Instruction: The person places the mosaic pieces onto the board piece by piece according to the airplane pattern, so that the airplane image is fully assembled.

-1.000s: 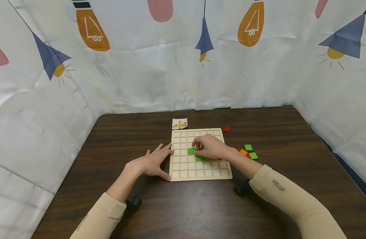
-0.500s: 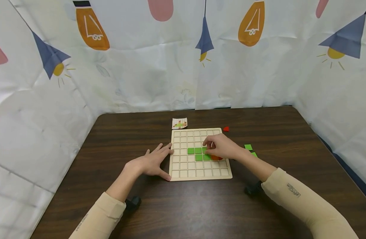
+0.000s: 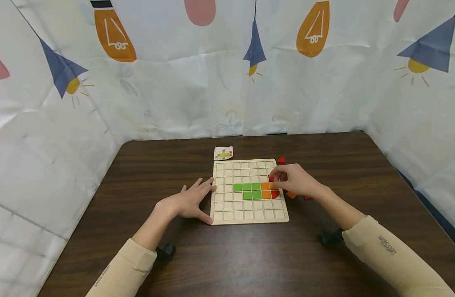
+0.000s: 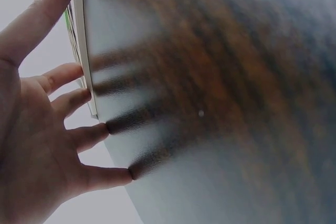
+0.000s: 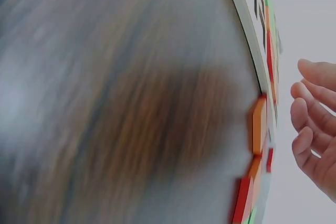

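Head view: left sleeve lower left, right sleeve lower right, brown table beneath. Left hand, left of centre: fingers spread apart, nothing gripped, thumb and some fingertips touching the left edge of the wooden grid board, which lies flat at centre. Right hand, right of centre: fingers curled over the board's right side, fingertips at a red piece; can't tell if it's pinched, and right wrist view doesn't settle it. On the board, five green tiles, three in the farther row, two in the nearer; orange tiles to their right, then a red rounded piece. Loose orange piece just beside the board's right edge, loose red piece farther right. Small red piece by the board's upper right corner. Pattern card just beyond its upper left corner. Lamp-print curtain fills the top.
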Demonstrator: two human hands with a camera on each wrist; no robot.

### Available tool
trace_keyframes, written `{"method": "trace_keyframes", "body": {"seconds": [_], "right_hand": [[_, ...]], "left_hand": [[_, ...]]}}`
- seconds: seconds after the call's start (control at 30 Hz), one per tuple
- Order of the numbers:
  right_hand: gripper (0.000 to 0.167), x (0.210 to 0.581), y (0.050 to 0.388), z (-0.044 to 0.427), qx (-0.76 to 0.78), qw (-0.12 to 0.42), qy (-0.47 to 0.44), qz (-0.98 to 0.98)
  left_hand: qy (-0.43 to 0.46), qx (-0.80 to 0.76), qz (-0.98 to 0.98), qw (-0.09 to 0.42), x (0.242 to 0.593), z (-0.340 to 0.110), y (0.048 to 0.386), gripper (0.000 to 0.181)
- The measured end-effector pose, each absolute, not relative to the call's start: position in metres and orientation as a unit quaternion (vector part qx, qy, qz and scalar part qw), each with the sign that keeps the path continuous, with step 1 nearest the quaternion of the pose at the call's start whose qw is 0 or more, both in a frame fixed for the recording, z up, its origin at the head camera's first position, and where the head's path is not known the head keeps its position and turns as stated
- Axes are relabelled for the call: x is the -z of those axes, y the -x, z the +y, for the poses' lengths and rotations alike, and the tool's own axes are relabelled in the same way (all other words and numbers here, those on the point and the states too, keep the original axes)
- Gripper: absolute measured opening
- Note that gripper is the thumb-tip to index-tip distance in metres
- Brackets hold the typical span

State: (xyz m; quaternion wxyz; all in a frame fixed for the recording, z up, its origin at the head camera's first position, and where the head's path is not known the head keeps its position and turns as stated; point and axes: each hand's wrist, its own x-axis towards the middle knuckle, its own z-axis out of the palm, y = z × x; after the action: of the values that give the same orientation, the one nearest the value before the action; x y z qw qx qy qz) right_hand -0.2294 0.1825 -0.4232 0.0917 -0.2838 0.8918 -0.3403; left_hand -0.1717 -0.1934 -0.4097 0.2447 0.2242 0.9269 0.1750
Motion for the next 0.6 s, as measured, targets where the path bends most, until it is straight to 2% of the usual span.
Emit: {"method": "trace_keyframes", "body": {"seconds": [0.6], "right_hand": [[0.024,0.426,0.226,0.256,0.342,0.074,0.214,0.912]], "left_hand": [[-0.225,-0.167,0.928,0.247,0.41,-0.193,0.173,0.099]]}}
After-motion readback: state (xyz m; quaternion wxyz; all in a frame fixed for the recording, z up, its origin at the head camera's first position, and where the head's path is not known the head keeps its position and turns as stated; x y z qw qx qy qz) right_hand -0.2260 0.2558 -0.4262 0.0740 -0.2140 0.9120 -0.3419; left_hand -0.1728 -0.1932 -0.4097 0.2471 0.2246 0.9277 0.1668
